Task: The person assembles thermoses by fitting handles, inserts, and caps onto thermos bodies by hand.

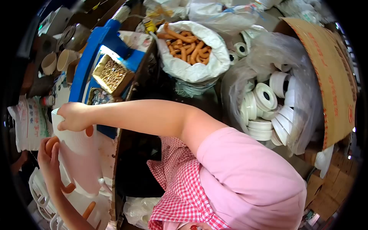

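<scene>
A tall white plastic cylinder (78, 161), like a jug body, stands at the left. My right hand (74, 117) reaches across and grips its upper end. My left hand (50, 161) is closed around a curved orange-brown handle (51, 143) against the cylinder's side. A similar brown end (69, 188) shows beside my left wrist; I cannot tell whether it is the same handle. An orange-brown spot (89, 131) shows on the cylinder just below my right wrist. Whether the handle is fixed to the cylinder is hidden by my fingers.
A blue machine (82, 73) stands beyond my right hand, with a tray of small metal parts (111, 74). Brown handles fill a white sack (214, 65). A cardboard box (326, 80) holds bagged white round pieces (264, 97). White handled items (40, 191) stand lower left.
</scene>
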Available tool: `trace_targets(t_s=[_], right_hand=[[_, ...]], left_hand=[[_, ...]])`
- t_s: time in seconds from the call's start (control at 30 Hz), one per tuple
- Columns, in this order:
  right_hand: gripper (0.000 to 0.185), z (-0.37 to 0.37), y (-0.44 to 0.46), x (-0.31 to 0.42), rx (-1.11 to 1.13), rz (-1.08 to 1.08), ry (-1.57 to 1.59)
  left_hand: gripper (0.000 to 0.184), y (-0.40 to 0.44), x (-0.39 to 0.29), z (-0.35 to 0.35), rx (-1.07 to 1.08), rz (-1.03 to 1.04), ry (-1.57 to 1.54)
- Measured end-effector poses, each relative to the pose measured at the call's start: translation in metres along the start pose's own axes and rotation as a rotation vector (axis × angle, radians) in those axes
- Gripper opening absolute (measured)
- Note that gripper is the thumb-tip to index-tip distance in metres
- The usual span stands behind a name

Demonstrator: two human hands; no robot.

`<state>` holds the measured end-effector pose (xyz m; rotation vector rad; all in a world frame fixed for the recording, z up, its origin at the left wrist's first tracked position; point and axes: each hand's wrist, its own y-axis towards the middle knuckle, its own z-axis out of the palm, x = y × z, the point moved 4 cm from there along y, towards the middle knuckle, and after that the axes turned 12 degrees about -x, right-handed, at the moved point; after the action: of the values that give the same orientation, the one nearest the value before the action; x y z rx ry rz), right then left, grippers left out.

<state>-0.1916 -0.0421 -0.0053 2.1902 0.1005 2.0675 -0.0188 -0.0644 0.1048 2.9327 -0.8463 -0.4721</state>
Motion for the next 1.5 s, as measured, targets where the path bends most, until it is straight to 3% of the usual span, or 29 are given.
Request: trace_targets(t_s=[0.03,0.07,0.13,0.17,0.23,0.33,0.4,0.5,0.53,0.57,0.6,0.63,0.73,0.77,0.83,0.9,1.0,1.1,1.17,1.2,1.27,1.3,1.4,1.5], right_hand=[[0.042,-0.004,-0.009,-0.005,-0.013,-0.002,-0.014],[0.04,-0.011,-0.016,-0.007,-0.146,-0.057,0.003],[0.03,-0.041,-0.05,0.003,-0.425,-0.077,0.0],[0.022,-0.058,-0.065,-0.013,-0.632,-0.294,0.084],[0.021,-0.121,-0.125,-0.033,-0.751,-0.223,-0.08],[0.028,-0.243,-0.249,-0.09,-0.949,-0.126,-0.358],[0.031,-0.315,-0.357,-0.093,-0.875,0.442,-0.864],[0.036,-0.366,-0.51,-0.118,-0.523,0.928,-1.534],[0.04,-0.365,-0.555,-0.13,-0.288,1.159,-1.535],[0.046,-0.357,-0.579,-0.13,-0.38,1.128,-1.515],[0.052,-0.348,-0.596,-0.134,-0.46,1.082,-1.491],[0.052,-0.345,-0.609,-0.14,-0.447,1.061,-1.494],[0.057,-0.359,-0.603,-0.145,-0.617,1.052,-1.553],[0.056,-0.359,-0.59,-0.137,-0.637,1.106,-1.532],[0.055,-0.366,-0.578,-0.124,-0.754,0.892,-1.497],[0.056,-0.362,-0.544,-0.094,-0.759,0.77,-1.612],[0.055,-0.38,-0.528,-0.089,-0.605,0.887,-1.68],[0.052,-0.387,-0.484,-0.07,-0.757,0.387,-1.718],[0.053,-0.353,-0.412,-0.03,-0.89,0.231,-1.191],[0.05,-0.333,-0.378,-0.016,-0.864,0.053,-0.997],[0.048,-0.256,-0.309,0.032,-0.712,-0.1,-0.411],[0.052,-0.224,-0.284,0.049,-0.591,-0.266,-0.367],[0.068,-0.152,-0.239,0.052,-0.143,-0.374,-0.439],[0.069,-0.153,-0.231,0.045,-0.136,-0.367,-0.366]], left_hand=[[0.022,-0.006,-0.002,0.0,0.049,-0.138,-0.052],[0.026,-0.011,0.019,0.003,-0.071,-0.132,-0.083],[0.028,-0.023,0.039,0.003,-0.061,-0.234,-0.13],[0.03,-0.03,0.048,0.004,-0.057,-0.343,-0.189],[0.033,-0.053,0.034,-0.004,-0.144,-0.3,-0.187],[0.039,-0.095,0.032,-0.043,-0.177,-0.396,0.02],[0.038,-0.129,0.018,-0.057,-0.184,-0.454,0.036],[0.038,-0.167,-0.054,-0.062,-0.127,-0.366,-0.124],[0.038,-0.184,-0.078,-0.058,-0.14,-0.601,-0.24],[0.038,-0.195,-0.082,-0.053,-0.135,-0.596,-0.247],[0.04,-0.216,-0.073,-0.045,-0.19,-0.73,-0.385],[0.037,-0.229,-0.034,-0.017,-0.316,-0.686,-0.424],[0.03,-0.244,-0.064,0.066,-0.356,-0.854,-0.773],[0.037,-0.241,-0.068,0.082,-0.187,-0.801,-0.761],[0.04,-0.236,-0.094,0.089,-0.197,-0.551,-1.064],[0.04,-0.245,-0.092,0.09,-0.011,-0.62,-1.149],[0.031,-0.256,-0.087,0.082,-0.092,-0.618,-1.12],[0.031,-0.262,-0.087,0.087,-0.108,-0.617,-1.066],[0.034,-0.274,-0.089,0.094,0.03,-0.61,-0.984],[0.037,-0.273,-0.091,0.102,0.032,-0.55,-0.94],[0.041,-0.272,-0.1,0.107,0.058,-0.503,-0.928],[0.044,-0.271,-0.104,0.109,0.071,-0.48,-0.922],[0.044,-0.275,-0.104,0.103,0.006,-0.483,-0.94],[0.044,-0.281,-0.095,0.099,-0.077,-0.555,-0.92]])
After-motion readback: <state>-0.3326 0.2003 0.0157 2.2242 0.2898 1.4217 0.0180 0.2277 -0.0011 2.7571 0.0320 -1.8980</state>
